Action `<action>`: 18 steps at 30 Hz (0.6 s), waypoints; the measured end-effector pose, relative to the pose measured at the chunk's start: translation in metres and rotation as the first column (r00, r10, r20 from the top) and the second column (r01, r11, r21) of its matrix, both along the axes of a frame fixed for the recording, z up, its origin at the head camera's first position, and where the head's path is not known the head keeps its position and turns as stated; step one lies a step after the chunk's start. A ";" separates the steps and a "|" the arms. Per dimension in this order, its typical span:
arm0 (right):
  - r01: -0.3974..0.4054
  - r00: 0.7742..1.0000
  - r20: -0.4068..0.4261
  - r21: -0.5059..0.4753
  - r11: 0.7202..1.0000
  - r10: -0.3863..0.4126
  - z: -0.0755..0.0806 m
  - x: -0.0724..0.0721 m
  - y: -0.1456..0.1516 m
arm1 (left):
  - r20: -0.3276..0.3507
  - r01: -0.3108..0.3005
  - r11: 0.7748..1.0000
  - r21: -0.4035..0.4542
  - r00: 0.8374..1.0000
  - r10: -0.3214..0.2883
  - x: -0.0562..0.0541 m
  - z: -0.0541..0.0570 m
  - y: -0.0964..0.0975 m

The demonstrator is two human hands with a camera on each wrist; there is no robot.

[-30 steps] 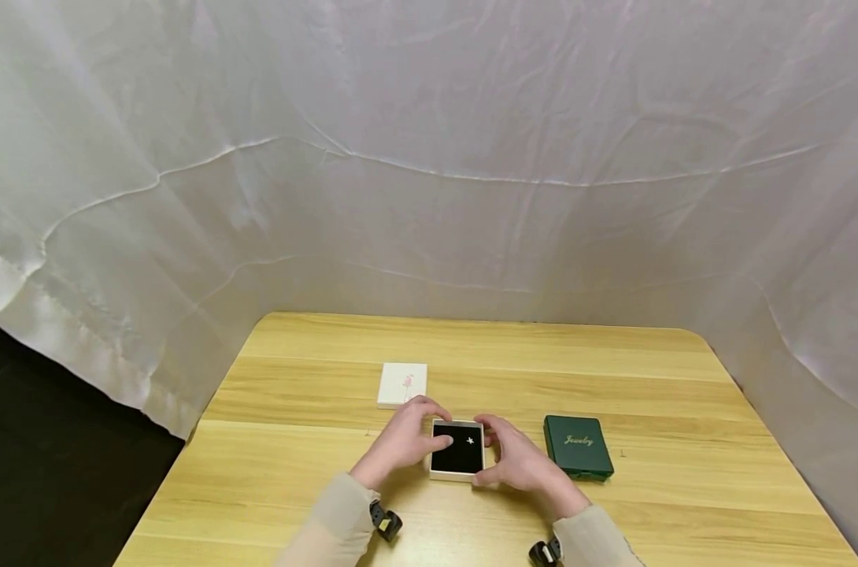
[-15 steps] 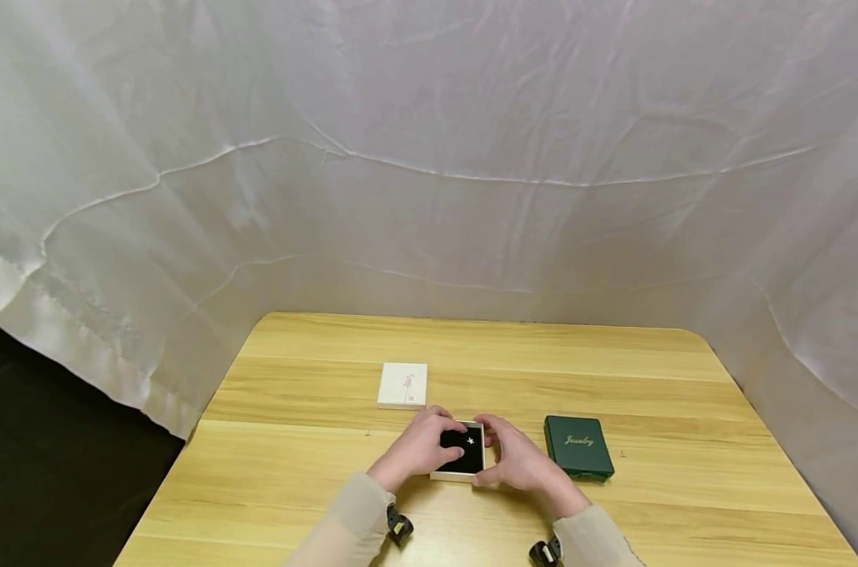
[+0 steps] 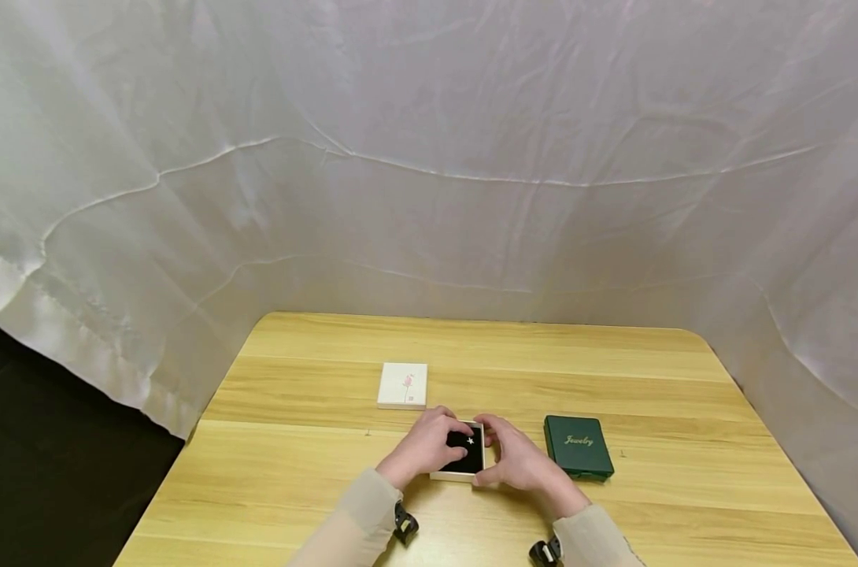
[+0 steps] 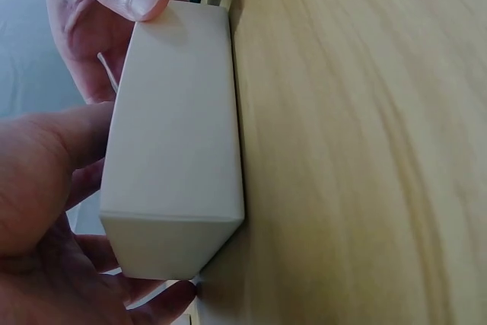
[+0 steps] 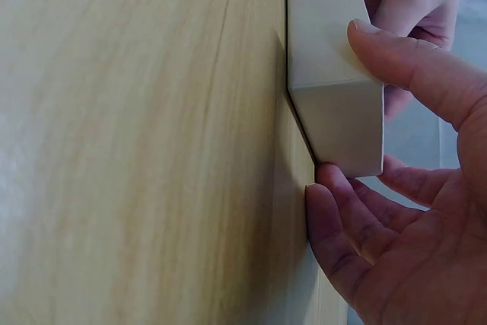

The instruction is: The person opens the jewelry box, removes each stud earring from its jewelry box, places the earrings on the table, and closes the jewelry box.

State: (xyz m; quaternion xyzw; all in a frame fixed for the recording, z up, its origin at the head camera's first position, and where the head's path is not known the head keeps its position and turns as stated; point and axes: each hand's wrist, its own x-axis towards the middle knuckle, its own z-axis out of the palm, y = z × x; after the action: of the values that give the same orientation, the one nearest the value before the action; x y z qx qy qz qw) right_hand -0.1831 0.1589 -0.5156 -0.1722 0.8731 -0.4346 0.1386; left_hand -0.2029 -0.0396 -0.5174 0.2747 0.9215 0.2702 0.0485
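A small white open box (image 3: pixel 454 476) with a black padded insert (image 3: pixel 476 457) sits on the table between the hands. On the insert's right part is a small silver star-shaped piece of jewellery (image 3: pixel 470 441). My left hand (image 3: pixel 427 445) reaches over the box from the left, thumb and index finger apart beside the star. Its other fingers lie along the far left side, partly hidden. My right hand (image 3: pixel 517 458) holds the box's right end, thumb (image 5: pixel 396 55) on the near side and fingers at the right and back. In the left wrist view, the box wall (image 4: pixel 175 119) stands close to the table.
A white lid-like square box (image 3: pixel 402 386) with a pink flower print lies behind and left. To the right rests a dark green case (image 3: pixel 578 446) lettered "Jewelry". The wooden table (image 3: pixel 542 362) ends at a pale curtain (image 3: pixel 471 236) at the back.
My left hand has moved right over the insert, bringing its thumb and index finger up to the star. My right hand and the box have stayed in place.
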 end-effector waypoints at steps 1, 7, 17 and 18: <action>0.001 1.000 0.000 0.003 1.000 -0.001 0.000 0.000 0.000 | 0.002 -0.004 1.000 0.004 1.000 0.004 0.000 0.000 0.000; 0.004 1.000 0.007 0.012 1.000 -0.004 0.000 0.000 0.000 | 0.005 -0.018 1.000 0.026 1.000 0.018 0.001 0.000 0.002; 0.007 1.000 0.012 0.000 1.000 -0.007 0.000 0.000 0.000 | -0.046 -0.045 0.998 0.033 0.998 0.047 0.000 -0.003 0.007; 0.007 1.000 0.012 0.000 1.000 -0.007 0.000 0.000 0.000 | -0.050 -0.049 0.998 0.032 0.997 0.051 -0.001 -0.003 0.007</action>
State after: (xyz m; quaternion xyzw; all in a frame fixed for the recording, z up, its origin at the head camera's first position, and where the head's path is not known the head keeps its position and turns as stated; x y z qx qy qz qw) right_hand -0.1827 0.1590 -0.5159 -0.1664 0.8728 -0.4363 0.1423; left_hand -0.2034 -0.0325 -0.5205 0.2590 0.9248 0.2783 0.0139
